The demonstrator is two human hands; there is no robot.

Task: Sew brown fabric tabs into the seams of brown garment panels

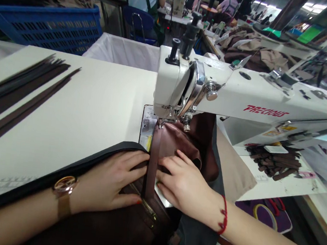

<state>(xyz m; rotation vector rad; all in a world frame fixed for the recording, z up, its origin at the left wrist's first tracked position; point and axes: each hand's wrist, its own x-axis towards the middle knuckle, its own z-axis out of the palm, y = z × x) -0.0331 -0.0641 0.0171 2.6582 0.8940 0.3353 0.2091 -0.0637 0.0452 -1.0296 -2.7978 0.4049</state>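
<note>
A dark brown bag piece with a brass zipper lies in front of me, its black edge running left. A narrow brown strip runs lengthwise over it to the presser foot of a white sewing machine. My left hand rests on the piece left of the strip, fingers stretched out, thumb apart near the zipper. On the strip's other side, my right hand presses on brown material with bent, spread fingers. A white flat thing shows partly below it; its kind is unclear.
Dark strips lie on the left of the white table. Bundled short brown strips lie under the machine arm. A blue basket stands behind left; scissors and a yellow tape roll sit lower right. People work beyond.
</note>
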